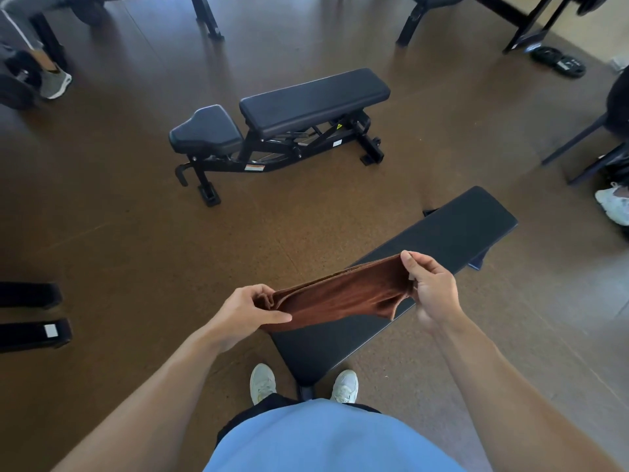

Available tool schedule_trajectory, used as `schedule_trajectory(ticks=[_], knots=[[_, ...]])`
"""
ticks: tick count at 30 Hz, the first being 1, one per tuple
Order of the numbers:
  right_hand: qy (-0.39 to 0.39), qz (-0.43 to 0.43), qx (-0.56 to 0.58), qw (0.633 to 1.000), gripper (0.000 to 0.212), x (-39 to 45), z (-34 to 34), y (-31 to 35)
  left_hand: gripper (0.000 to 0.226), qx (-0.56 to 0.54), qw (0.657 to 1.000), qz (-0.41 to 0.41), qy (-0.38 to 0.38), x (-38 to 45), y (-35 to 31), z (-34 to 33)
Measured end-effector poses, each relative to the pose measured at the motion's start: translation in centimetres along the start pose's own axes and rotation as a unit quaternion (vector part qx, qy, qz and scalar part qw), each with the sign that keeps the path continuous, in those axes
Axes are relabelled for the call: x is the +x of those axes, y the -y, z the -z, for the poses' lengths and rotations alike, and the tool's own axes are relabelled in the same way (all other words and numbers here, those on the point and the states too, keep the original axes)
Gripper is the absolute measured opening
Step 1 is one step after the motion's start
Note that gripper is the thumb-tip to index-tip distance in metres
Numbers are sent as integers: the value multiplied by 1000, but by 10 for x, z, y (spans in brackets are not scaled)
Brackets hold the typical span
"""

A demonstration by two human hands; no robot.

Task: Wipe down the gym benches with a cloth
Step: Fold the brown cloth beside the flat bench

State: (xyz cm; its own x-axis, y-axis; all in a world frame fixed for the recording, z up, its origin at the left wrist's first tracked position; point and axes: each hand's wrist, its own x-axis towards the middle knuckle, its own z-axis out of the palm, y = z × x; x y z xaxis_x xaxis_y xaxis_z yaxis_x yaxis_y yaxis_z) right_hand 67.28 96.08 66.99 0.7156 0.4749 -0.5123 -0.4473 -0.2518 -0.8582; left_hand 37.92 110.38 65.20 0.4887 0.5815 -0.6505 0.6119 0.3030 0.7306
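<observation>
Cloth [340, 296], rust-brown, stretched taut in the air between both grips: left hand [253, 310] pinches one end, right hand [430, 289] pinches the other. Flat black table [452, 229] lies directly below and beyond them, not yet touched. Risk: the folded layers sag open under the right grip; a loose pinch could drop the cloth to the floor [136, 233]. Second table [315, 100] stands well beyond, easily skipped.

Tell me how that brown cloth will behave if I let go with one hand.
Probably floppy: the brown cloth sags and folds between the left hand and right hand. It looks light, so it would likely just dangle over the flat bench.
</observation>
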Motion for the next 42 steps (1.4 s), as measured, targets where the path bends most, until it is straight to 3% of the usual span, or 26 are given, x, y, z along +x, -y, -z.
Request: schedule_trajectory(ticks=[5, 9, 15, 18, 23, 27, 34, 42], knots=[[-61, -11, -18, 998, 12, 9, 10, -7, 8, -45, 998, -4, -44, 0, 5, 1], [-29, -23, -63, 997, 13, 10, 16, -10, 14, -133, 990, 28, -49, 4, 14, -3], [-27, -49, -67, 996, 15, 9, 20, -14, 27, -305, 949, 70, -40, 5, 25, -5], [-31, -40, -82, 995, 19, 10, 15, -20, 26, -325, 942, 67, -42, 2, 22, -11], [-26, -76, -1, 997, 21, -8, -18, -30, 18, -324, 935, 80, -118, 2, -2, -39], [14, -91, -11, 996, 24, -34, -54, -47, 10, -304, 944, 59, -116, -3, -27, -66], [92, -10, -72, 993, 22, -69, -81, -53, 11, -328, 937, 45, -115, -11, -43, -75], [103, 40, -98, 989, 19, -81, -83, -54, 11, -327, 935, 55, -126, -13, -44, -73]])
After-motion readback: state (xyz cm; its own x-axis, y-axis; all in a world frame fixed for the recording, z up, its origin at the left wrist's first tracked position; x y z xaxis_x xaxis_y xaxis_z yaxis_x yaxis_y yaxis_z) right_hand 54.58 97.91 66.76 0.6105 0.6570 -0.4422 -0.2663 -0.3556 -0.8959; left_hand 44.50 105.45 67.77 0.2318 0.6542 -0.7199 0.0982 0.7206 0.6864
